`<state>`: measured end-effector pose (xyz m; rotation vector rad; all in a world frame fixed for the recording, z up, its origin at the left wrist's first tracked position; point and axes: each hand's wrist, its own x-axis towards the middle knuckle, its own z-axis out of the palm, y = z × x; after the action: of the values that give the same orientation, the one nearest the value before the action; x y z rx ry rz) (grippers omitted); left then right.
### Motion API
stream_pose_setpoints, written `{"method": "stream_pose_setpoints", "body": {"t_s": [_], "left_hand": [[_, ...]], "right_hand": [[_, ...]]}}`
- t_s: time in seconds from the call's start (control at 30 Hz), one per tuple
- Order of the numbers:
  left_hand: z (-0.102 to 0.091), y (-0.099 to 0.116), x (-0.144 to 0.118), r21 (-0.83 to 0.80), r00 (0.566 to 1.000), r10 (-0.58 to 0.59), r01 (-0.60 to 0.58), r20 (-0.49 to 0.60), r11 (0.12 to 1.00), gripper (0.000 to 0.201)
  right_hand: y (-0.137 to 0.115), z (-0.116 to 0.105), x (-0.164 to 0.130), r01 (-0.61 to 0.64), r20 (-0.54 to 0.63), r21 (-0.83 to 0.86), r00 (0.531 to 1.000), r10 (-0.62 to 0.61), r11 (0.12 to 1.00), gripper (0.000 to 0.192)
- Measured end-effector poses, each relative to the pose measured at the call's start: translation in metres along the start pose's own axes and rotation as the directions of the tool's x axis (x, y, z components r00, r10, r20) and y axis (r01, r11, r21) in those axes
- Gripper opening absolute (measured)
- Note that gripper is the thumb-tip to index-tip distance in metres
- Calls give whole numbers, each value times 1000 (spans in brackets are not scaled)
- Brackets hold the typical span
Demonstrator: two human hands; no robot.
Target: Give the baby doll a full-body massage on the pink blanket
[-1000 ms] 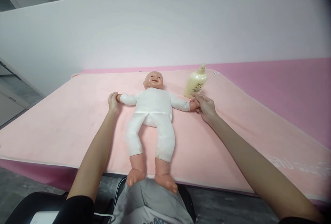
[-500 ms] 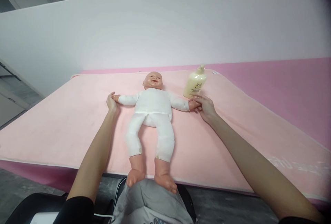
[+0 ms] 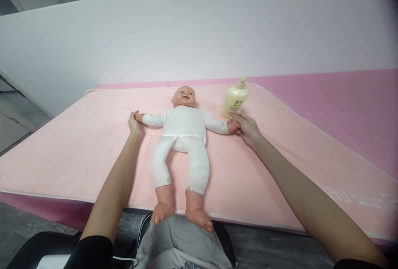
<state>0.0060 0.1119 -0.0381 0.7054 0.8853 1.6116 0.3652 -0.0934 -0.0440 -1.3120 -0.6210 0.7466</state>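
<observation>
At about ten o'clock from the frame's centre, the left hand (image 3: 134, 122) is closed around the doll's small hand. The doll (image 3: 183, 136) is laid on its back on the pink mat (image 3: 77, 136) over the bench, head at twelve o'clock, feet at six, arms spread. Its other hand, at three o'clock of its chest, is pinched by the right hand (image 3: 247, 127). A cream pump bottle (image 3: 235, 100) is stood upright just beyond those fingers, at one o'clock of the doll.
</observation>
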Motion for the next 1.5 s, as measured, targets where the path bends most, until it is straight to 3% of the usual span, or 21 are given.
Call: {"method": "stream_pose_setpoints", "body": {"t_s": [0.23, 0.4, 0.53, 0.77, 1.0, 1.2, 1.3, 1.5], "left_hand": [[-4, 0, 0, 92, 999, 19, -22, 33, 996, 18], [-4, -3, 3, 151, 997, 69, -65, -19, 986, 14], [-3, -1, 3, 145, 998, 50, -43, -43, 989, 12], [-1, 2, -1, 94, 998, -27, 32, -58, 995, 21], [0, 2, -3, 49, 1000, 9, -8, -8, 999, 29], [-1, 0, -3, 48, 997, 68, -70, 44, 996, 23], [-1, -1, -2, 46, 997, 75, -76, 23, 996, 18], [1, 4, -3, -16, 998, -17, 16, -53, 1000, 19]], "right_hand": [[3, -2, 2, -17, -37, 14, 999, 18, 1000, 28], [0, -1, 1, -49, -48, 38, 998, 50, 998, 27], [0, -2, -1, -38, -7, 91, 999, 39, 995, 29], [-1, -2, -6, 28, 49, -10, 998, -27, 1000, 37], [3, 2, -2, 37, -12, -1, 999, -37, 999, 30], [5, 3, -1, 60, -66, 29, 996, -58, 998, 26], [2, 3, -3, 33, -81, 26, 996, -31, 999, 27], [-1, 3, -6, 20, -67, 21, 998, -19, 1000, 27]]}}
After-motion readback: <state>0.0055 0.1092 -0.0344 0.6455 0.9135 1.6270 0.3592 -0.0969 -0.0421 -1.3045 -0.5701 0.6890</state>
